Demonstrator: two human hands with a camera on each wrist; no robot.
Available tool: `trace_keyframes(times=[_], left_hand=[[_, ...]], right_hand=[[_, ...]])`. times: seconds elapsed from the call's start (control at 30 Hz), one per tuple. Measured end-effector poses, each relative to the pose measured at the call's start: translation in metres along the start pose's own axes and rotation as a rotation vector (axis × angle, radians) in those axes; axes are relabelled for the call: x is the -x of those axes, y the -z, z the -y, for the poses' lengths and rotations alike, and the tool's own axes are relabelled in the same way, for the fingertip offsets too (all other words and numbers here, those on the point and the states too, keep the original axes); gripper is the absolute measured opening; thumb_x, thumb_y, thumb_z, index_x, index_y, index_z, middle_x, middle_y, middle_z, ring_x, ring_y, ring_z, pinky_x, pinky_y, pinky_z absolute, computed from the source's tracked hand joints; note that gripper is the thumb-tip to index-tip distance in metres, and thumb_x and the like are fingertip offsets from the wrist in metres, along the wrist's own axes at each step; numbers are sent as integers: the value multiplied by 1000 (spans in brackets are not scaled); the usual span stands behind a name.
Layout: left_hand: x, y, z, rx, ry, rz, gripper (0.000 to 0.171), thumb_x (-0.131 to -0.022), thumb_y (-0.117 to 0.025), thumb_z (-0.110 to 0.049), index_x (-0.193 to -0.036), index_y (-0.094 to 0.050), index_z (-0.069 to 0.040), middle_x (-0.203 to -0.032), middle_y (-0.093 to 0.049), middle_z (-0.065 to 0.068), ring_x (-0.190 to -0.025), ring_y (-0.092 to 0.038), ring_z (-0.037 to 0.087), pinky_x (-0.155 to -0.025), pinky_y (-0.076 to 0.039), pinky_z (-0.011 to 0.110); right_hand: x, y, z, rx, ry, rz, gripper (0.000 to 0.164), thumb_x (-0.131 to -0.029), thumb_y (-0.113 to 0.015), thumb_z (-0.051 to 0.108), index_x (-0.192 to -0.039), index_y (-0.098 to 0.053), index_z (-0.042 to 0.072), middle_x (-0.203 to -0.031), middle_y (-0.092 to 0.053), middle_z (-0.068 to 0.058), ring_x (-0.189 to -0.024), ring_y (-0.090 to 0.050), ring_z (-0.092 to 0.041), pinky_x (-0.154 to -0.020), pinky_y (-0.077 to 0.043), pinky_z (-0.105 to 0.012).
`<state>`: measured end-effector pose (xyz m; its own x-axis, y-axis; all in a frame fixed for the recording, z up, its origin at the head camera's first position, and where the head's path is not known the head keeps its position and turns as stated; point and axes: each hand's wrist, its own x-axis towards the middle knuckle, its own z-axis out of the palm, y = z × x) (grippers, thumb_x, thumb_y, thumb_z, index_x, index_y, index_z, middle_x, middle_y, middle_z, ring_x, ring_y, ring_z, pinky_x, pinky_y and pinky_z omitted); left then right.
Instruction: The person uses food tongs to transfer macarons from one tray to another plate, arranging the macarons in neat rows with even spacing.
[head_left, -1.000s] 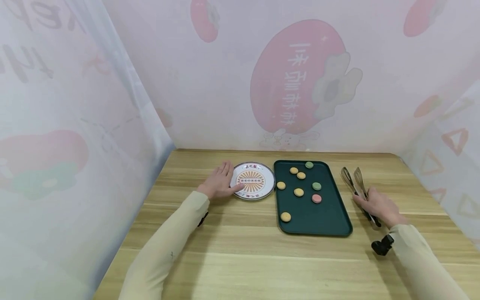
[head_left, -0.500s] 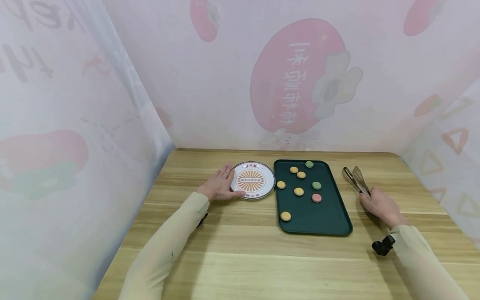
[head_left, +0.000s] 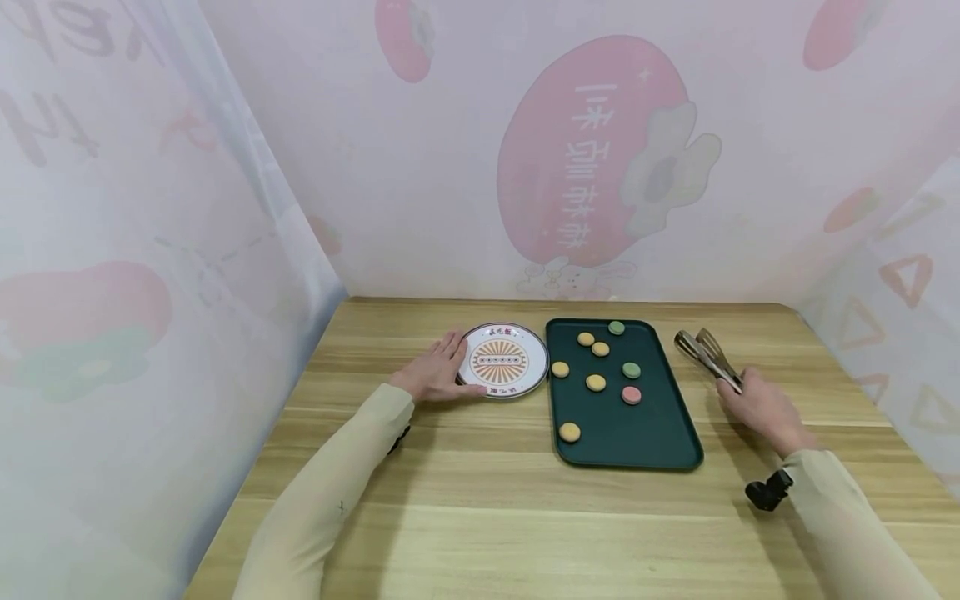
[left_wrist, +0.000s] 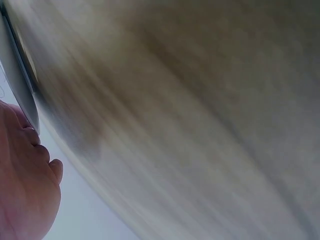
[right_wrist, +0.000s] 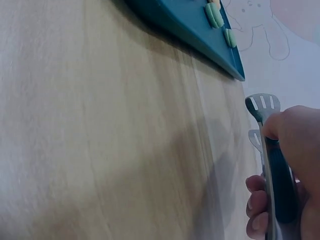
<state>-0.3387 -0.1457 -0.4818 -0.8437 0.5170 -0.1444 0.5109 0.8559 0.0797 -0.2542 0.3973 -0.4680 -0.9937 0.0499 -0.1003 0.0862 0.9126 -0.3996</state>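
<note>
My left hand (head_left: 438,372) rests at the left rim of a white plate (head_left: 528,354) with an orange sunburst print, thumb along its near edge and fingers straight. In the left wrist view the fingers (left_wrist: 30,150) meet the plate's rim (left_wrist: 20,80). My right hand (head_left: 762,408) grips metal tongs (head_left: 705,357) with slotted ends, which point away from me, right of the tray. The right wrist view shows the thumb on top of the dark tongs handle (right_wrist: 282,185) and the other fingers curled beneath.
A dark green tray (head_left: 637,437) stands between the hands, close beside the plate. Several yellow macarons, a pink macaron (head_left: 632,396) and two green ones, such as the green macaron (head_left: 632,370), lie spread on it. Printed cloth walls (head_left: 442,192) stand behind the wooden table (head_left: 480,517).
My right hand has picked the tongs up from the table into its grip, and their ends have drawn closer together. The left hand has barely shifted at the plate.
</note>
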Motion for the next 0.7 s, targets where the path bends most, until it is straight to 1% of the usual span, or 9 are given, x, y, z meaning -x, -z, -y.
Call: trace_keyframes(times=[0.17, 0.4, 0.53, 0.7], left_hand=[[-2, -1, 2, 2, -3, 1, 117, -83, -39, -84, -155, -10, 4, -164, -3, 23, -154, -3, 34, -125, -13, 43], [-5, -2, 4, -2, -15, -7, 117, -83, -37, -84, -155, -10, 4, -164, -4, 22, -154, -5, 35, -125, -14, 43], [-4, -2, 5, -13, -28, -19, 116, -84, -40, -83, -155, -12, 5, -164, -6, 24, -153, -7, 36, -125, -14, 43], [-3, -2, 6, -15, -27, -22, 116, -84, -41, -82, -154, -14, 6, -163, -9, 24, -153, -8, 36, -125, -15, 42]], right_hand=[[0, 1, 6, 18, 20, -26, 58, -102, -33, 52, -98, -45, -5, -72, -48, -14, -62, -48, -25, -50, -36, -32], [-1, 0, 15, 20, 40, -51, 58, -101, -37, 53, -96, -50, -2, -71, -49, -10, -61, -49, -23, -50, -35, -31], [-1, -1, 18, 21, 68, -56, 58, -101, -38, 52, -101, -51, -4, -71, -50, -9, -61, -49, -22, -49, -35, -31], [0, 0, 22, 24, 104, -64, 58, -101, -40, 50, -106, -51, -7, -71, -51, -10, -60, -49, -23, -49, -36, -31]])
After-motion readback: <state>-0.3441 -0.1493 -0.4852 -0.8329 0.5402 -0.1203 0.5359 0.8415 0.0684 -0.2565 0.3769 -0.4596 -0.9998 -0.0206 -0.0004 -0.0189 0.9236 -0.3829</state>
